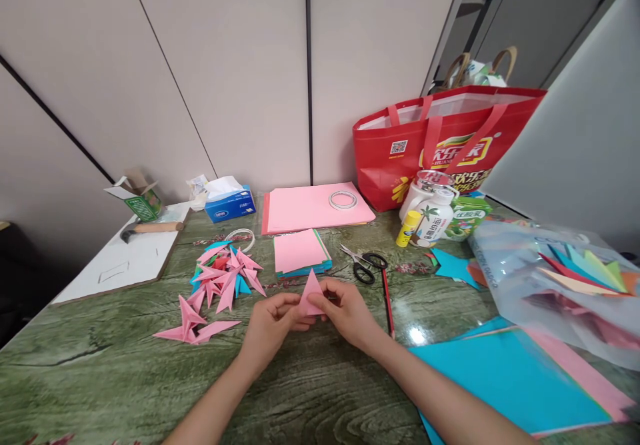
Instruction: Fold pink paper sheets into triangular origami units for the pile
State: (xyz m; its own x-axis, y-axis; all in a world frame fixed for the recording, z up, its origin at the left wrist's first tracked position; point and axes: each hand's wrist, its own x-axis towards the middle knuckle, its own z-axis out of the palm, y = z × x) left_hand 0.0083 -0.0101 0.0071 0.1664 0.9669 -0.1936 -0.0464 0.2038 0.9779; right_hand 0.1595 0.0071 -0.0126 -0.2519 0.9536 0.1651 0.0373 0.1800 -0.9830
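Observation:
A small folded pink paper triangle (311, 293) points upward between my hands, just above the green wood-patterned table. My left hand (274, 322) pinches its lower left corner. On its right side, the thumb of my right hand (346, 308) presses the paper's face, with the fingers behind it. Beyond them lies a stack of small square papers (299, 253), pink on top with blue and green below. Folded pink paper pieces (193, 325) rest left of my hands, near a heap of pink, blue and red ones (225, 273).
Scissors (364, 264) and a red pencil (388, 304) lie right of the stack. Blue sheets (510, 378) cover the front right, beside a clear plastic bag (560, 278). Behind stand a glue stick (409, 228), a red shopping bag (390, 165) and a tissue box (230, 205). A hammer (155, 228) lies on a white board.

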